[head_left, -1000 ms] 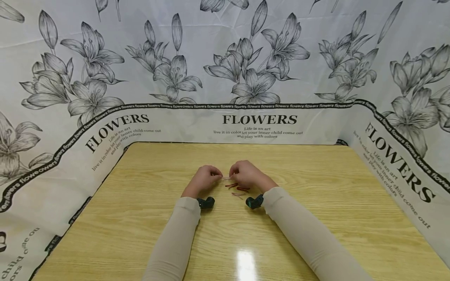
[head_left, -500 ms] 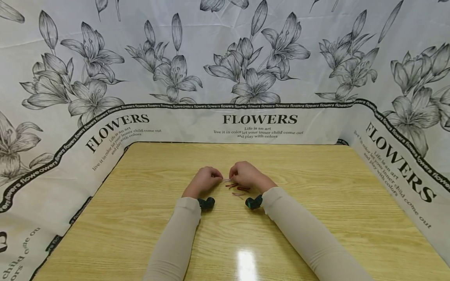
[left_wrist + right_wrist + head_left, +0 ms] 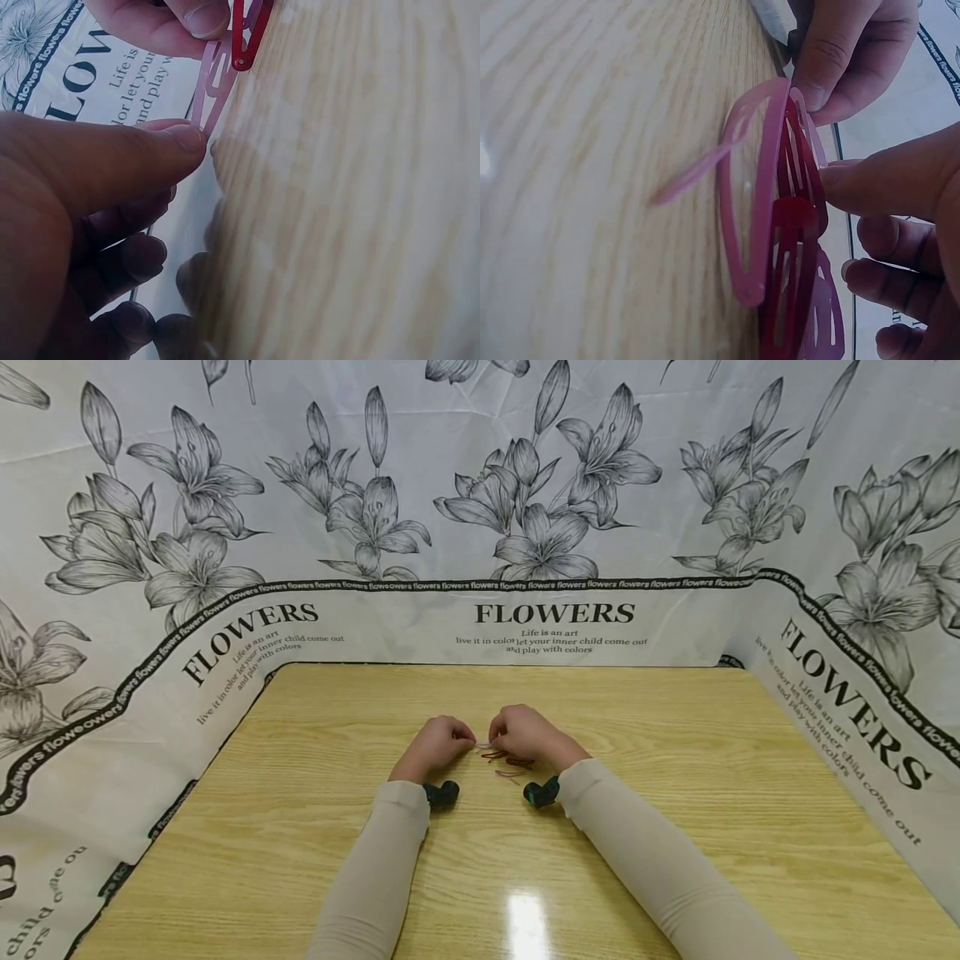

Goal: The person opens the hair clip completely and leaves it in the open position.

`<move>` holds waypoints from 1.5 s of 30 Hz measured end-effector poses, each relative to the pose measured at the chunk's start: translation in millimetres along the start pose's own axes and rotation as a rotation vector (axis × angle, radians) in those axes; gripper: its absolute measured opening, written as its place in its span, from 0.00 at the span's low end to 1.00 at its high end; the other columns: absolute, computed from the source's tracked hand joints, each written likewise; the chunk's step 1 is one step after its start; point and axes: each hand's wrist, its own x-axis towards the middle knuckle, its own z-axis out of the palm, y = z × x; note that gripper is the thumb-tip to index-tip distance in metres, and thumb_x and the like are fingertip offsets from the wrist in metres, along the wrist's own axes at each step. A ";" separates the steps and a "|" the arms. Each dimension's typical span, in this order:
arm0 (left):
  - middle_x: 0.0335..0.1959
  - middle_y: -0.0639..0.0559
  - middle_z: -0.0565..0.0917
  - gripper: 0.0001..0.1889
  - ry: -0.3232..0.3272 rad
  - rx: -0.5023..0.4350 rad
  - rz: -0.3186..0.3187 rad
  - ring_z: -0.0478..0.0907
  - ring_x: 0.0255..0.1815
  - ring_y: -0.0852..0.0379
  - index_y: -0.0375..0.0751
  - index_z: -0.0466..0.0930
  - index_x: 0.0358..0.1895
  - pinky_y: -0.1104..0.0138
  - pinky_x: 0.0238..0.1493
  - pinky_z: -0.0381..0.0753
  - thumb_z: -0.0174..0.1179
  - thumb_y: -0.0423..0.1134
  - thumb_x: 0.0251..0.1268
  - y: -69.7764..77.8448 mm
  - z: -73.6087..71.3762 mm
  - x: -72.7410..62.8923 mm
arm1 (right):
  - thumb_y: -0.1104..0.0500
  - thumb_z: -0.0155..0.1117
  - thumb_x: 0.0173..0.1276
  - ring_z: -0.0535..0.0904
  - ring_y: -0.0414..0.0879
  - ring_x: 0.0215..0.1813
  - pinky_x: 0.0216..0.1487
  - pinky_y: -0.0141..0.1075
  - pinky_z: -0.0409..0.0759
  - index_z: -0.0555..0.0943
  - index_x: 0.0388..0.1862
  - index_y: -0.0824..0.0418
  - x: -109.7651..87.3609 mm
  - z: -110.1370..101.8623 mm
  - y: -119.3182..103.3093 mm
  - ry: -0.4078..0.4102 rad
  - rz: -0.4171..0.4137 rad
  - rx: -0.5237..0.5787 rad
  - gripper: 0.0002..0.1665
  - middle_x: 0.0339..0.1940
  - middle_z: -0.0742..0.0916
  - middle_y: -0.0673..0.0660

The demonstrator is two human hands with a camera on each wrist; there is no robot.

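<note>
A light pink snap hair clip [image 3: 213, 79] spans the gap between both hands, just above the tabletop. My left hand [image 3: 433, 748] pinches its near end between thumb and index finger, the other fingers loosely bent. At the opposite end, my right hand [image 3: 527, 732] pinches it with thumb and finger. Seen from the left wrist, the clip's parts stand apart in a narrow V. Close beside the right hand lie red hair clips [image 3: 786, 255] and a pink hair clip [image 3: 762, 191] whose inner tongue sticks out sideways. These clips overlap in the right wrist view.
The wood-grain table [image 3: 315, 718] stretches around the hands on all sides. White curtains [image 3: 405, 618] with flower drawings and lettering enclose it at the back, left and right. A dark wrist camera [image 3: 442, 794] sits under the left wrist, another dark camera [image 3: 542, 792] under the right.
Both hands have come very slightly nearer since a second ago and keep their pinch on the light pink hair clip. The loose clips lie as before.
</note>
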 end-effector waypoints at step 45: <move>0.44 0.49 0.82 0.13 0.110 0.142 0.033 0.76 0.38 0.54 0.44 0.83 0.50 0.59 0.42 0.78 0.54 0.45 0.73 26.6 -26.6 -4.5 | 0.49 0.60 0.71 0.77 0.55 0.59 0.60 0.57 0.71 0.80 0.56 0.56 -45.2 -51.5 4.2 0.297 0.006 -0.076 0.19 0.55 0.83 0.58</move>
